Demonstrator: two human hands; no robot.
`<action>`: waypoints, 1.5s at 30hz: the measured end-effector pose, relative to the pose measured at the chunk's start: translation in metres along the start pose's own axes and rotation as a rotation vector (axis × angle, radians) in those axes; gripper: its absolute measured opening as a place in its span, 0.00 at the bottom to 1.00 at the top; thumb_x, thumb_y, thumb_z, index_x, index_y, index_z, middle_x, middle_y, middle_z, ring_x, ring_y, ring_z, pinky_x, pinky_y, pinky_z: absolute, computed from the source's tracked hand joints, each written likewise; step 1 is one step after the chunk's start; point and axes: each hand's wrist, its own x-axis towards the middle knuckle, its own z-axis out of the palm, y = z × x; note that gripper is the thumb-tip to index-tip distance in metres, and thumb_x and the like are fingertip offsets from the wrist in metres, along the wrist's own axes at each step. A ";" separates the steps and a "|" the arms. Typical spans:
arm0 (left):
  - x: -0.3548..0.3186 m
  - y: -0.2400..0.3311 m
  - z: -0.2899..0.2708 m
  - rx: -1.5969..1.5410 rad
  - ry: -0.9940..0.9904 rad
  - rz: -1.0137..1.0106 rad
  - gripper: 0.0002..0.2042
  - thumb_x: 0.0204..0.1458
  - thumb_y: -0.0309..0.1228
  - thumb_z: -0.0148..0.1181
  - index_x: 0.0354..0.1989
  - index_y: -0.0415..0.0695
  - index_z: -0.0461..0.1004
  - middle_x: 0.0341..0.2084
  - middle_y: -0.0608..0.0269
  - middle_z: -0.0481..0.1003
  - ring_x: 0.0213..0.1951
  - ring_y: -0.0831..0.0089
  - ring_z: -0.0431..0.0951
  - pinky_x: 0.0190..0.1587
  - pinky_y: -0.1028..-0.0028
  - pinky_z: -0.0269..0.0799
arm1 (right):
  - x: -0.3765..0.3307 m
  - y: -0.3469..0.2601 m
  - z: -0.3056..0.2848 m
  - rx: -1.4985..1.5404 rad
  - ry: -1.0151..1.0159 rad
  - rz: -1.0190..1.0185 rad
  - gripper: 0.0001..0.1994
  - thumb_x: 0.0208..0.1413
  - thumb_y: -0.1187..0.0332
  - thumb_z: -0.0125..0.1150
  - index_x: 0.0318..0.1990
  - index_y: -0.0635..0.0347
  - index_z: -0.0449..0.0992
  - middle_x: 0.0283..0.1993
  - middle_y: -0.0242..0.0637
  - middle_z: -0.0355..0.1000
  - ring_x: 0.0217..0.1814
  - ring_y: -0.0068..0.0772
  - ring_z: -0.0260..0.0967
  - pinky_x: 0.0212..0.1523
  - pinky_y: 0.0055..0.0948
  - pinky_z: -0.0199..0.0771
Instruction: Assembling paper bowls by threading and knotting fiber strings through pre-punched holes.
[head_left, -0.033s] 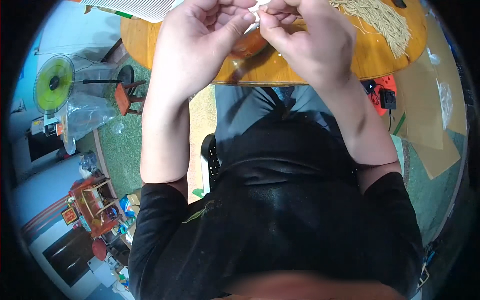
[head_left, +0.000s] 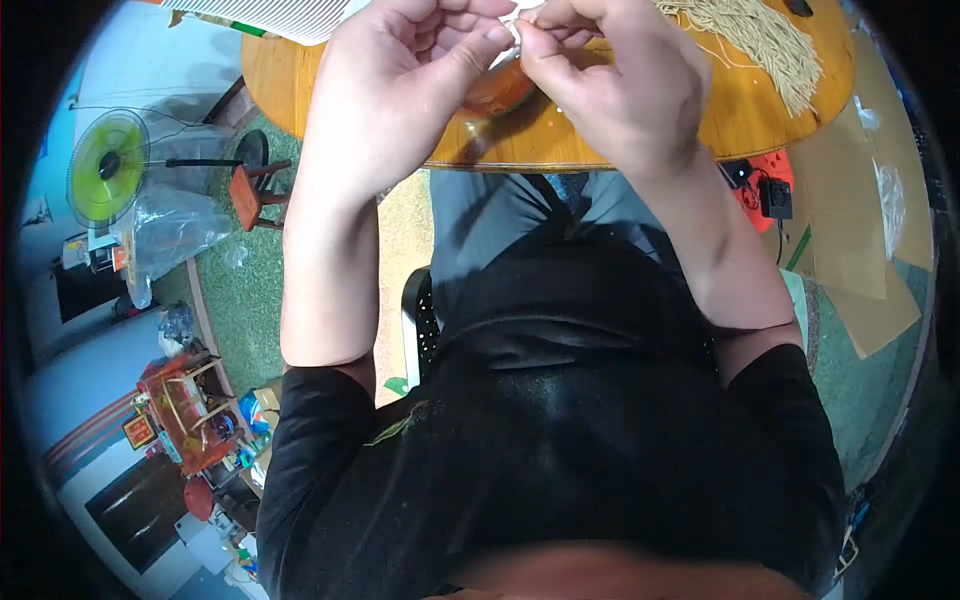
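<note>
Both hands are raised together over the near edge of a round wooden table (head_left: 740, 120). My left hand (head_left: 390, 100) and my right hand (head_left: 620, 90) pinch a small white piece (head_left: 515, 25) between thumbs and fingertips; its shape is too small to make out. Under the hands, an orange-red object (head_left: 500, 92) lies on the table, mostly hidden. To the right of my right hand a bundle of cream-coloured cords (head_left: 765, 35) is spread on the tabletop, apart from both hands.
A striped sheet (head_left: 270, 15) lies at the table's far left. On the floor to the left stand a green fan (head_left: 108, 168), a small red stool (head_left: 255, 190) and a clear plastic bag (head_left: 170, 230). To the right are a red power strip (head_left: 765, 195) and cardboard sheets (head_left: 850, 220).
</note>
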 end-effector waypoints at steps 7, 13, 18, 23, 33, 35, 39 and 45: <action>0.017 0.039 0.023 0.440 0.445 -0.819 0.06 0.66 0.21 0.55 0.48 0.33 0.75 0.35 0.64 0.79 0.34 0.80 0.78 0.39 0.79 0.76 | -0.025 0.035 0.024 -0.054 0.147 -0.305 0.12 0.54 0.81 0.73 0.41 0.65 0.75 0.38 0.41 0.83 0.34 0.24 0.80 0.36 0.20 0.82; 0.024 0.041 0.025 0.554 0.370 -0.930 0.05 0.66 0.21 0.56 0.42 0.34 0.77 0.32 0.65 0.79 0.32 0.81 0.77 0.37 0.79 0.75 | -0.029 0.034 0.025 0.021 0.174 -0.299 0.16 0.48 0.84 0.76 0.40 0.68 0.74 0.35 0.44 0.82 0.37 0.32 0.83 0.39 0.25 0.84; 0.021 0.037 0.025 0.543 0.414 -0.854 0.04 0.65 0.22 0.57 0.40 0.34 0.77 0.31 0.65 0.79 0.32 0.81 0.77 0.37 0.79 0.74 | -0.039 0.035 0.025 0.194 0.134 -0.078 0.17 0.53 0.87 0.70 0.46 0.70 0.70 0.41 0.47 0.81 0.44 0.33 0.83 0.47 0.25 0.84; 0.023 0.035 0.026 0.647 0.443 -0.884 0.04 0.65 0.22 0.57 0.38 0.33 0.75 0.29 0.65 0.78 0.31 0.80 0.77 0.35 0.77 0.76 | -0.058 0.019 0.017 0.522 0.169 0.180 0.20 0.56 0.90 0.63 0.52 0.69 0.63 0.44 0.50 0.79 0.48 0.35 0.82 0.51 0.28 0.83; 0.026 0.032 0.026 0.733 0.425 -0.880 0.08 0.64 0.24 0.57 0.33 0.32 0.74 0.25 0.65 0.76 0.28 0.77 0.77 0.33 0.74 0.78 | -0.059 -0.007 -0.011 0.856 -0.005 0.541 0.21 0.59 0.88 0.57 0.55 0.64 0.59 0.42 0.45 0.78 0.41 0.28 0.78 0.44 0.25 0.79; 0.027 0.035 0.031 1.153 0.190 -0.787 0.09 0.62 0.25 0.58 0.30 0.32 0.74 0.22 0.63 0.75 0.27 0.76 0.77 0.32 0.71 0.76 | -0.062 -0.011 -0.014 0.912 -0.009 0.577 0.21 0.59 0.85 0.60 0.56 0.65 0.59 0.41 0.42 0.78 0.41 0.26 0.78 0.43 0.23 0.78; 0.034 0.035 0.037 1.184 0.226 -0.852 0.10 0.61 0.26 0.60 0.30 0.31 0.74 0.20 0.59 0.75 0.27 0.73 0.78 0.32 0.69 0.75 | -0.063 -0.005 -0.015 0.948 0.016 0.612 0.21 0.61 0.85 0.56 0.60 0.65 0.62 0.43 0.44 0.79 0.40 0.27 0.77 0.43 0.24 0.78; 0.032 0.036 0.042 1.206 0.308 -0.877 0.09 0.61 0.27 0.61 0.35 0.30 0.77 0.23 0.55 0.78 0.30 0.71 0.80 0.37 0.71 0.75 | -0.055 -0.008 -0.011 0.808 -0.045 0.789 0.15 0.66 0.78 0.59 0.58 0.68 0.75 0.44 0.42 0.80 0.42 0.25 0.77 0.44 0.23 0.78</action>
